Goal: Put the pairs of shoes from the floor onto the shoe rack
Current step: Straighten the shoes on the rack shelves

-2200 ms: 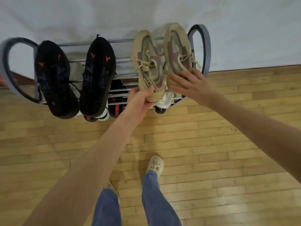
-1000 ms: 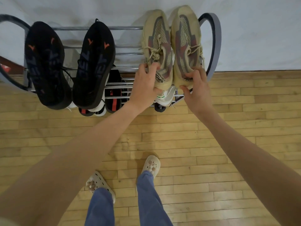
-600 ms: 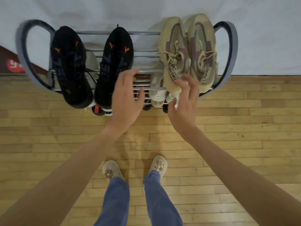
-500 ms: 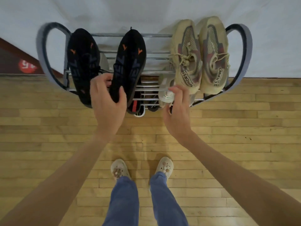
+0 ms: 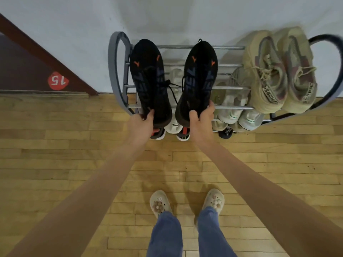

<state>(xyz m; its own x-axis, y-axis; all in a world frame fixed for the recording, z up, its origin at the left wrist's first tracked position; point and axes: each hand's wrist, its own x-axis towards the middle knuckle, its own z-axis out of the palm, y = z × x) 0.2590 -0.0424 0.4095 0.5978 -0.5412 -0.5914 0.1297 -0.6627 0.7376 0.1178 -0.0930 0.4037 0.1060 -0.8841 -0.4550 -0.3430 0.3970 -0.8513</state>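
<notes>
Left hand: the left hand [image 5: 143, 121], at the centre of the frame, is closed on the heel of the left black knit sneaker with orange marks [image 5: 149, 80], thumb on top of the heel and the other fingers hidden beneath.
Right hand: the right hand [image 5: 201, 118] grips the heel of the right black knit sneaker with orange marks [image 5: 199, 78] in the same way, fingers curled round its right edge.
Black pair: both shoes lie on the top tier of the shoe rack, toes toward the wall, set apart with a gap between them; a black lace runs across that gap.
Shoe rack: the metal-barred shoe rack with curved grey end loops [image 5: 116, 71] stands against the white wall [image 5: 167, 15] in the upper middle of the frame.
Beige pair: the beige and mauve mesh sneakers with lettered heel tabs [image 5: 278, 71] sit side by side, touching, at the upper right end of the top tier, blurred.
Lower tiers: white sneakers with green heel marks [image 5: 241, 115] show beneath the bars on the right; more toes and heels poke out under the black pair, too hidden to tell apart.
Floor: the pale wooden plank floor [image 5: 55, 145] fills the lower frame; the person's cream clogs [image 5: 160, 203] and blue trousers stand at bottom centre.
Upper left: a red sticker marked 15 [image 5: 58, 81] sits on a dark brown panel.
</notes>
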